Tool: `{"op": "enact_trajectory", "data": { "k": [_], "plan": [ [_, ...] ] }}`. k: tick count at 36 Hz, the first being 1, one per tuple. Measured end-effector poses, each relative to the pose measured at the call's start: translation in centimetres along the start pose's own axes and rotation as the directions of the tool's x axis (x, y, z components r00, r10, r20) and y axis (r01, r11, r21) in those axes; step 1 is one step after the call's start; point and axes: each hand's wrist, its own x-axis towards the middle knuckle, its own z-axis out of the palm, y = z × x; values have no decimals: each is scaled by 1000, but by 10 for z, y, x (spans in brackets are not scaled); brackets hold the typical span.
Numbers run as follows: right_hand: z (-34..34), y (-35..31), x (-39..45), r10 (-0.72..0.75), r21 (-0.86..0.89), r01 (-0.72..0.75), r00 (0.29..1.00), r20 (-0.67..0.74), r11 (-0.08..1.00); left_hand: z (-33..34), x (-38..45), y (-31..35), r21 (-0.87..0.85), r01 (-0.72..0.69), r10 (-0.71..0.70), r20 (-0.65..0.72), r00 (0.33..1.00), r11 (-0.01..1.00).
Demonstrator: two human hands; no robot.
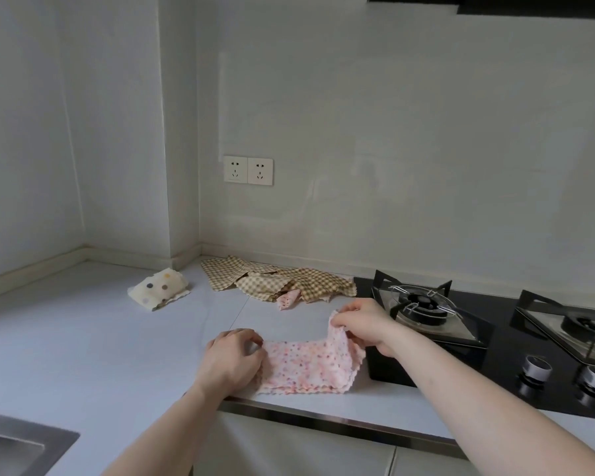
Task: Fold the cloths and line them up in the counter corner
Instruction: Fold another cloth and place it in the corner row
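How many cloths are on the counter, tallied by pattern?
Pink speckled cloth, held by the left hand and right hand: 1
Cream polka-dot cloth, folded: 1
Tan checked cloths, in a loose heap: count unclear, at least 1
Small pink cloth peeking from the heap: 1
Total: at least 4

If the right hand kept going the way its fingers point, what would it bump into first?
Probably the left hand. The right hand points leftward, lifting one end of the pink cloth; depth is hard to judge.
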Motion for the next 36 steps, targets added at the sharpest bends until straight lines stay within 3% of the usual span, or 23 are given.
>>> {"op": "enact_trajectory", "data": {
  "k": [15,20,25,30,36],
  "plan": [
    [91,-19,1,-33,62,24,989,141,998,0,4,-5,-49,-1,0,-21,1000,999],
    [103,-15,2,-43,-84,56,988,147,995,1,4,-6,-50,4,-5,-13,1000,999],
    [90,-7,10,-194,-238,189,981,1,953,1,5,-4,-55,10,-11,-18,1000,998],
    [85,5,17,-278,-480,303,952,124,823,1,3,-3,-28,11,-11,-3,1000,1000],
    [89,3,23,-249,-495,317,948,200,809,1,1,-2,-17,12,-12,-7,1000,1000]
  ]
}}
